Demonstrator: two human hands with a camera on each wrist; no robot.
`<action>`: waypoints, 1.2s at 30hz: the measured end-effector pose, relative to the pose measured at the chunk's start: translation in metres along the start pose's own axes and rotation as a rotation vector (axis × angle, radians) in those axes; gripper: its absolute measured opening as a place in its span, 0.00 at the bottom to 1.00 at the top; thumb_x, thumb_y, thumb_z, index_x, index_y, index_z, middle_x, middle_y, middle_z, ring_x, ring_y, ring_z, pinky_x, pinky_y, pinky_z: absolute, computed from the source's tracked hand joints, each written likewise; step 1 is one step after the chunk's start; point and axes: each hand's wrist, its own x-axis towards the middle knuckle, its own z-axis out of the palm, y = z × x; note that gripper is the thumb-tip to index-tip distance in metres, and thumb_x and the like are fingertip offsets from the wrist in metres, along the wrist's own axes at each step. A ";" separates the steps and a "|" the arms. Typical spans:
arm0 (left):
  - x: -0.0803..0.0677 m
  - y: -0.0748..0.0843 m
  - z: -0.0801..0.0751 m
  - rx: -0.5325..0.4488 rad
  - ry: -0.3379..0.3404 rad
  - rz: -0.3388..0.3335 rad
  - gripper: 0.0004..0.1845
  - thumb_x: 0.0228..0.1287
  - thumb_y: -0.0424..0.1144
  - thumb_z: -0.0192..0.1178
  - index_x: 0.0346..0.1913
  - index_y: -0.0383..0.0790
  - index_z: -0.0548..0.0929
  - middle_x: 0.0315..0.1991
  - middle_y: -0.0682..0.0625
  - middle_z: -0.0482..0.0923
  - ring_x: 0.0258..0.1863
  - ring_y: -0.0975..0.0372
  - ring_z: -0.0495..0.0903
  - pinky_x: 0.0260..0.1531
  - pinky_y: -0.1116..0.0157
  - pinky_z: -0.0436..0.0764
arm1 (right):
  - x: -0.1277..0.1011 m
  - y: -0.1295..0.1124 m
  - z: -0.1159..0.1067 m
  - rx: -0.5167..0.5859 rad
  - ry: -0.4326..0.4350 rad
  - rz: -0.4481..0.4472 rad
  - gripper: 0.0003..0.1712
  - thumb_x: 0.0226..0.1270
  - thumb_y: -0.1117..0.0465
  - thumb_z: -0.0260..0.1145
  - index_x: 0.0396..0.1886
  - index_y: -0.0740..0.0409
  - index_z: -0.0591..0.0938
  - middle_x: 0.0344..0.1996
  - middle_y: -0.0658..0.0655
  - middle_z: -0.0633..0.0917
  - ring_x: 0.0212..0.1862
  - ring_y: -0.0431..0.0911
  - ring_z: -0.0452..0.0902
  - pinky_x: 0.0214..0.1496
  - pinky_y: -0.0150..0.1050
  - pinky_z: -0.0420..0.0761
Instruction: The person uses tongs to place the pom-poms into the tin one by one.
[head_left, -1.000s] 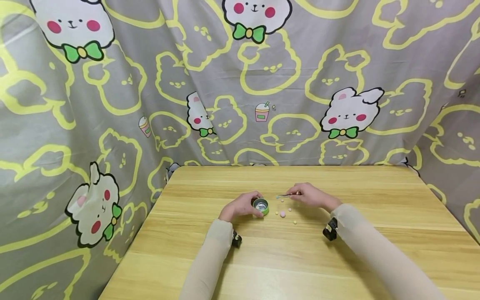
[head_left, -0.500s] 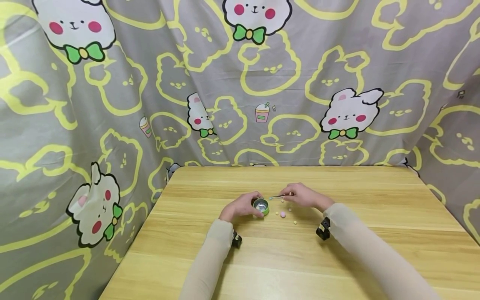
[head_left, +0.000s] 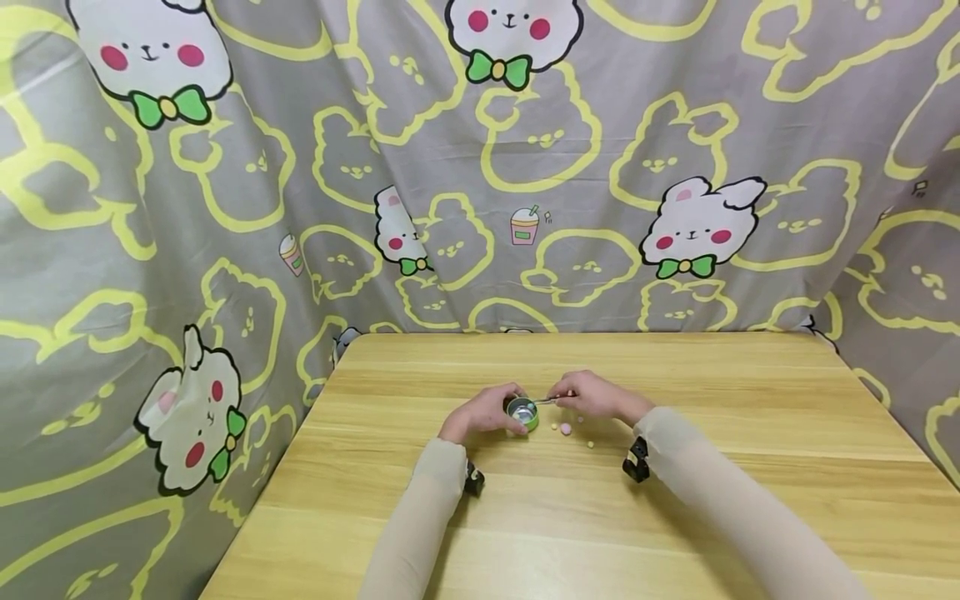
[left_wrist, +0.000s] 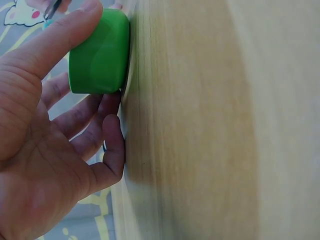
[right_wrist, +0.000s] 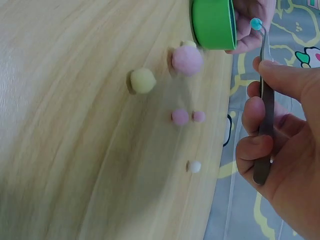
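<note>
— Head view: what has just changed?
— My right hand has moved left, taking the tweezers to the tin, just below and right of the frame's centre. The blue ball at their tip now shows over the tin's mouth instead of right of it. My left hand stays curled round the tin.
— And what does that mean?
— I judge the ball has reached the tin but isn't released. What lies inside is too small to tell.
— The surface and room?
— A wood-grain table spans the lower frame; behind it hangs a grey curtain with yellow outlines and white rabbits.
— Left wrist view?
— At upper left, my thumb lies along the tin's green side, fingers bent behind. The table takes up the right half.
— Right wrist view?
— At right, I pinch the tweezers between thumb and fingers, the blue ball at their tip near the top. Left of them on the table lie a yellow ball, a large pink ball, two small pink balls and a white ball.
</note>
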 end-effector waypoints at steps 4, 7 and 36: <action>0.000 -0.001 0.000 -0.005 -0.003 -0.011 0.27 0.47 0.44 0.75 0.51 0.50 0.75 0.43 0.57 0.77 0.42 0.66 0.75 0.48 0.65 0.71 | 0.002 -0.001 0.003 -0.007 -0.015 -0.004 0.10 0.66 0.67 0.61 0.43 0.60 0.85 0.34 0.50 0.82 0.38 0.42 0.76 0.42 0.41 0.75; 0.000 0.000 0.000 -0.011 -0.004 -0.013 0.27 0.47 0.44 0.75 0.50 0.49 0.75 0.43 0.57 0.77 0.43 0.65 0.75 0.48 0.65 0.71 | 0.003 0.000 0.005 -0.012 -0.026 0.017 0.10 0.66 0.66 0.61 0.44 0.59 0.85 0.35 0.50 0.82 0.38 0.41 0.75 0.42 0.40 0.75; -0.003 0.002 0.000 -0.044 -0.003 -0.016 0.27 0.48 0.43 0.75 0.51 0.50 0.76 0.44 0.54 0.77 0.43 0.63 0.76 0.48 0.63 0.72 | -0.014 0.003 0.000 0.048 0.021 0.121 0.10 0.67 0.65 0.61 0.44 0.58 0.84 0.38 0.50 0.82 0.39 0.42 0.75 0.41 0.40 0.74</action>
